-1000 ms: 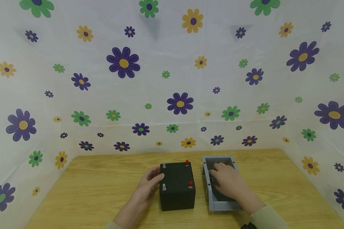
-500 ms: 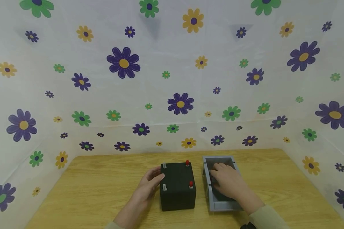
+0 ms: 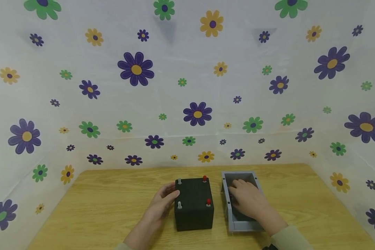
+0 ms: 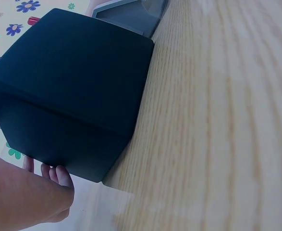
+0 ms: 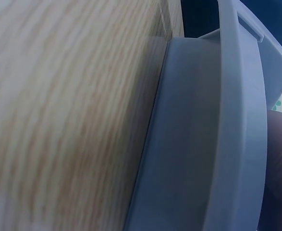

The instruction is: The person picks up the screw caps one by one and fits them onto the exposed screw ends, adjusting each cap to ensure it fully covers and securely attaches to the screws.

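Note:
A black box [image 3: 193, 196] stands on the table, with two silver toggle switches and two red-capped ones at its top corners. My left hand [image 3: 159, 205] rests against the box's left side, thumb at the top edge; fingertips touch the box in the left wrist view. To its right is a grey open-topped bin [image 3: 245, 226]. My right hand [image 3: 248, 198] reaches down into this bin, its fingers bent downward. The fingertips and anything between them are hidden. In the right wrist view the bin's grey wall [image 5: 189, 134] hides most of the hand.
The wooden table [image 3: 112, 208] carries both the box and the bin, with a narrow strip between them. A white flowered sheet [image 3: 168, 121] hangs at the back and both sides. A small dark object [image 3: 271, 247] shows at the bottom edge under the right sleeve.
A small red bit seen beside my right fingers in the bin one second ago is now out of sight. The right fingers shift slightly; the left hand and box stay put.

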Available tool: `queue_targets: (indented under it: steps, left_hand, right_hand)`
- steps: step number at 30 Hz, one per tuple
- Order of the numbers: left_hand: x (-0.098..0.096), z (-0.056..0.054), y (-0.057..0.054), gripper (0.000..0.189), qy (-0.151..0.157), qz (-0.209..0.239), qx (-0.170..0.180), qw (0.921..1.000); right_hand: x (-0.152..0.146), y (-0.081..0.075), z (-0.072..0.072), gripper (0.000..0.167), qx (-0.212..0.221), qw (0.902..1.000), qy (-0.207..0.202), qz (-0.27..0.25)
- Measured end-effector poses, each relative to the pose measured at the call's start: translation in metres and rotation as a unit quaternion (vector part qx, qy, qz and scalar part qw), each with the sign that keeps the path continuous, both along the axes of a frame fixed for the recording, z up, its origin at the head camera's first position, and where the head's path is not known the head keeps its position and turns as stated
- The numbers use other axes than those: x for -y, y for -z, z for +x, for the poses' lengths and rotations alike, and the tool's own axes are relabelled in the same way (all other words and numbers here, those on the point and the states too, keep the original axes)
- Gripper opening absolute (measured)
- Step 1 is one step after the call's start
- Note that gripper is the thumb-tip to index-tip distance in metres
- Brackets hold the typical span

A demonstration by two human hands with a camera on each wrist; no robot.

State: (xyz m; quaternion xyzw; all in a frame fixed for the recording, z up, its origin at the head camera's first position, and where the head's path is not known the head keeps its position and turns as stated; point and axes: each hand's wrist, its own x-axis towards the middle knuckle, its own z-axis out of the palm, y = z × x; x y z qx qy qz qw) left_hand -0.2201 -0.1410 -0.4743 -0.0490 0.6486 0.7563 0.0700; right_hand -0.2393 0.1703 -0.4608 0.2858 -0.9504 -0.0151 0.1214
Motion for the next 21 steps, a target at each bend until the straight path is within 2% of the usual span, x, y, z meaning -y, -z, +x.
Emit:
queue_targets:
  steps: [14,21]
  left_hand:
    - [-0.0002,0.0006,0.0010,0.058,-0.001,-0.002,0.000,1.0000]
    - [0.0001,-0.0013,0.0016,0.058,-0.005,-0.002,0.005,1.0000]
  right_hand:
    - [0.0039,0.0048,-0.0020,0.037,0.026,0.9995,0.015,-0.006]
    - [0.0037,0.0040,-0.0012,0.037,0.015,0.9999,0.006,0.000]
